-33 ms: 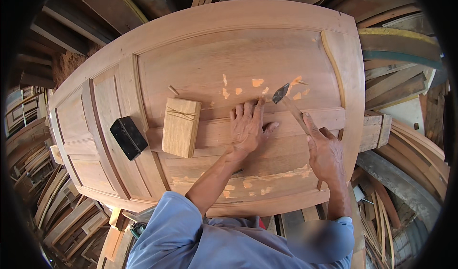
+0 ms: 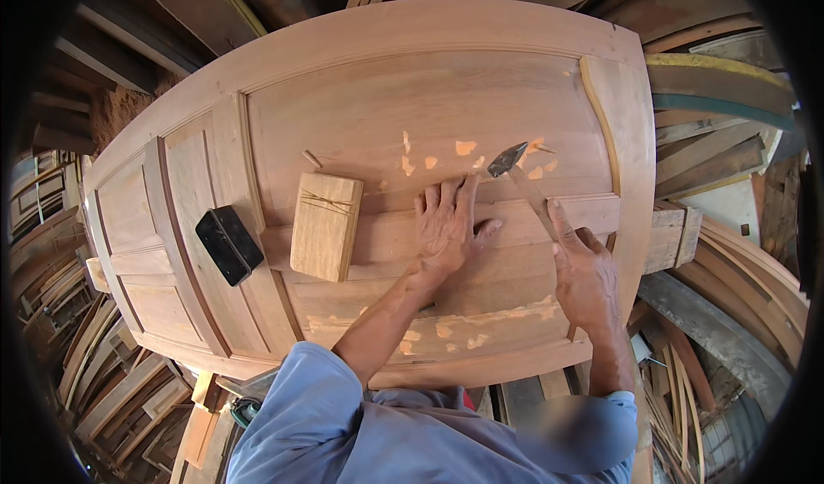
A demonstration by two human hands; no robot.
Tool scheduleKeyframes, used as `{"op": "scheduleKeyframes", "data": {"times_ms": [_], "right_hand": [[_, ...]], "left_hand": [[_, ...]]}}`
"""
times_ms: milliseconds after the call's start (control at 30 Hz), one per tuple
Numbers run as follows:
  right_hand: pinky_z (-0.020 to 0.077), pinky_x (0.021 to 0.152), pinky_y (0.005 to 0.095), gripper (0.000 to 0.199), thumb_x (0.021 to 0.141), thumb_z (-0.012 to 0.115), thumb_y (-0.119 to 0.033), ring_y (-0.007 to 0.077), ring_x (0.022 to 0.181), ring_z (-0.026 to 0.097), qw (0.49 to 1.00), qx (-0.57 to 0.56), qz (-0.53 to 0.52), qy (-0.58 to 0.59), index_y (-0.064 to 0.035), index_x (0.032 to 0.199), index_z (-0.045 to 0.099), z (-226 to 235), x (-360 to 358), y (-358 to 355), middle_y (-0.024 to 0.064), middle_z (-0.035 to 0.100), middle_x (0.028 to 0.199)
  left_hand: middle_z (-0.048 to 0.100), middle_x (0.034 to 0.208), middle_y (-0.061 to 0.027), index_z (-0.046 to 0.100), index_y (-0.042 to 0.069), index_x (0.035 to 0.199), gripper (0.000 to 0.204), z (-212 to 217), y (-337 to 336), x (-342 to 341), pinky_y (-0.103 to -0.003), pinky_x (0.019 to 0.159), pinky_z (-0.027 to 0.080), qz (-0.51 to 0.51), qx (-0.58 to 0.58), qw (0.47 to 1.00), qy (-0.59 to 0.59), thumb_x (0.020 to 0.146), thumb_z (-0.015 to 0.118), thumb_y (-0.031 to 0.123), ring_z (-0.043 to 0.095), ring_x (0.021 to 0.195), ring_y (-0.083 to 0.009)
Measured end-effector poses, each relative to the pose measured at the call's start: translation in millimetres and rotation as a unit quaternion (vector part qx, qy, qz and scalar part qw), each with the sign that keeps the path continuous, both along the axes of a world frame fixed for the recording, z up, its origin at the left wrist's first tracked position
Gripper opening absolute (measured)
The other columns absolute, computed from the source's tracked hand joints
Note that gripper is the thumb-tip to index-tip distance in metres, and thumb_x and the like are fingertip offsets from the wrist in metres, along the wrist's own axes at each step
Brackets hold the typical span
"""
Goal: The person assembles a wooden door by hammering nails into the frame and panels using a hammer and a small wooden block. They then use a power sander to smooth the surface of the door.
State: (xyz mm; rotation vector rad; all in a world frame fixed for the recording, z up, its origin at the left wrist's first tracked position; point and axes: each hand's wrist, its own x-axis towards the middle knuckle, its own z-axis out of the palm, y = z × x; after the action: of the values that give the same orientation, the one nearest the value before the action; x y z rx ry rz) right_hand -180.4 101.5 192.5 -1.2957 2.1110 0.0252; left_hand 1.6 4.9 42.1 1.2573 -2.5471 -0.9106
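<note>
A wooden panelled door lies flat before me, with orange filler-like patches on its large panel. My left hand rests palm down across a raised rail, fingers extended and thumb apart. Its fingertips touch the panel just left of the tool head. In my right hand is a small hammer, gripped by its pale wooden handle with the index finger along it. The dark hammer head is over the panel, close to several patches; whether it touches the wood I cannot tell.
To the left of my left hand sit a wooden block with string on top and a black box. A short wooden peg lies behind the block. Stacked boards surround the door.
The whole view shifts very slightly. Both hands and the hammer keep practically the same places on the door.
</note>
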Motion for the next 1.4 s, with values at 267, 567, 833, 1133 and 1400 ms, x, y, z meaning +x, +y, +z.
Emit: {"op": "scheduleKeyframes", "data": {"times_ms": [267,567,833,1133,1400], "right_hand": [[0.0519,0.078,0.0512,0.059,0.098,0.057,-0.010,0.0408,0.088,0.067,0.997,-0.073,-0.006,-0.016,-0.0152,0.156,0.048,21,10,-18,0.0218,0.066,0.097],[0.0515,0.081,0.0505,0.058,0.099,0.057,-0.012,0.0428,0.092,0.066,0.998,0.053,0.007,0.014,-0.0182,0.157,0.048,8,10,-4,0.0225,0.067,0.102],[0.0510,0.080,0.0517,0.057,0.100,0.056,-0.011,0.0448,0.090,0.065,0.999,0.032,-0.023,-0.004,-0.0185,0.156,0.048,4,8,-2,0.0237,0.067,0.101],[0.0516,0.081,0.0523,0.060,0.100,0.056,-0.010,0.0452,0.090,0.065,0.999,-0.025,-0.019,0.008,-0.0186,0.158,0.046,-11,16,16,0.0255,0.066,0.100],[0.0508,0.101,0.0496,0.054,0.103,0.055,-0.009,0.0498,0.113,0.064,0.994,-0.062,-0.089,-0.028,-0.0135,0.156,0.048,-7,24,20,0.0312,0.066,0.127]], "left_hand": [[0.046,0.144,-0.0120,0.044,0.010,0.151,0.086,2,-2,2,-0.057,0.102,0.035,0.003,0.043,0.999,0.006,0.083,0.082,0.046,0.044,0.126,-0.0390],[0.045,0.145,-0.0111,0.044,0.010,0.150,0.086,-5,-2,3,-0.056,0.102,0.036,0.001,0.053,0.999,0.007,0.081,0.083,0.045,0.043,0.127,-0.0390],[0.052,0.136,-0.0136,0.051,0.004,0.146,0.083,1,-1,3,-0.052,0.101,0.038,0.001,0.022,1.000,0.002,0.080,0.083,0.043,0.048,0.118,-0.0363],[0.051,0.135,-0.0147,0.047,0.008,0.147,0.085,-5,1,2,-0.056,0.099,0.036,0.001,0.020,1.000,0.006,0.081,0.083,0.047,0.047,0.120,-0.0382],[0.051,0.137,-0.0140,0.049,0.008,0.145,0.083,-5,0,2,-0.054,0.098,0.037,0.007,0.003,1.000,0.021,0.080,0.083,0.047,0.048,0.118,-0.0368]]}}
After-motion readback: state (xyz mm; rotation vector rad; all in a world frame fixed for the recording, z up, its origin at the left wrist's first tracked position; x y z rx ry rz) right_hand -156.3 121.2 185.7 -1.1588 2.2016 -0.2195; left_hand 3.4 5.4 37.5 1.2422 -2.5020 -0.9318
